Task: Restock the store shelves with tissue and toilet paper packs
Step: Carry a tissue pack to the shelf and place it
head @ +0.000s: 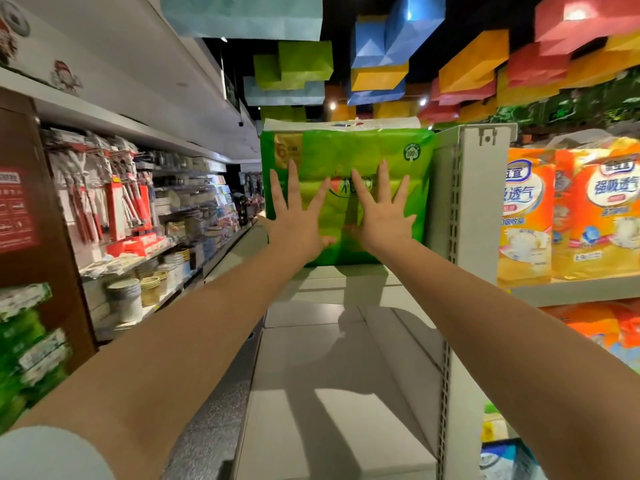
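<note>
A green tissue pack [346, 188] stands upright at the far end of the white top shelf [332, 375], its right edge just beside the grey slotted upright post [467, 202]. A white plastic flap shows along the pack's top edge.

Both arms reach straight forward. The left hand [294, 223] lies flat against the pack's near face, fingers [294, 178] spread wide and straight, thumb low near the pack's lower middle. The right hand [384, 220] lies flat on the same face just beside the left, fingers [382, 178] likewise splayed and straight. Neither hand curls round the pack; both press on it with open palms.

To the right of the post, orange-and-yellow tissue packs [571, 213] stand in a row on an adjoining shelf, with more orange packs on the level below. At the lower left, green wrapped packs [24, 344] are stacked. Across the aisle, a left-hand shelf carries hanging utensils [104, 199] and stacked bowls [138, 292]. Coloured paper blocks [381, 46] hang from the dark ceiling.
</note>
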